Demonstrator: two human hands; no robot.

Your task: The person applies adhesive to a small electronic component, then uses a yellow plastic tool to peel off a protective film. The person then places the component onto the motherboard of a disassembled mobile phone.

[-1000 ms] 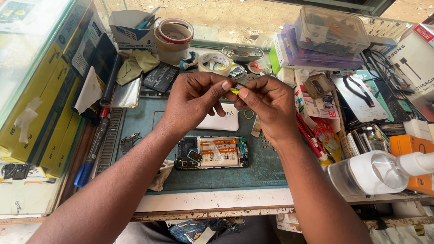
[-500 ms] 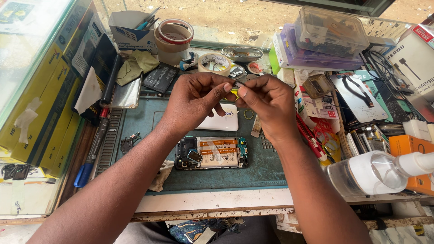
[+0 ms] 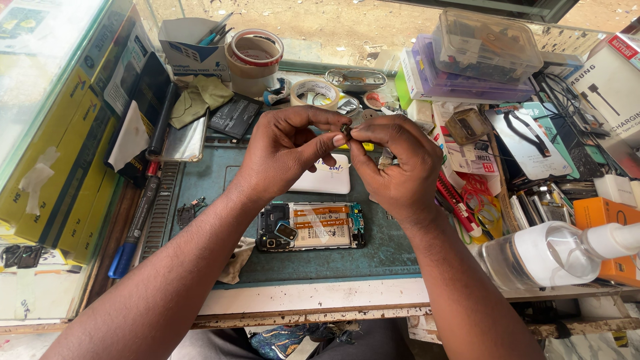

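My left hand and my right hand meet above the green work mat, their fingertips pinching one tiny dark part between them. A bit of yellow shows just under the fingers. An opened phone with its back off lies flat on the mat below my hands, battery and board showing. A white phone back cover lies between the hands and the phone.
Tape rolls and a tool holder stand at the back. Clear plastic parts boxes are stacked at the back right. A spray bottle lies at the right front. Yellow boxes and a blue-handled screwdriver line the left.
Both hands have stayed above the mat and shifted only slightly, the fingertips working the small part. The opened phone has not moved.
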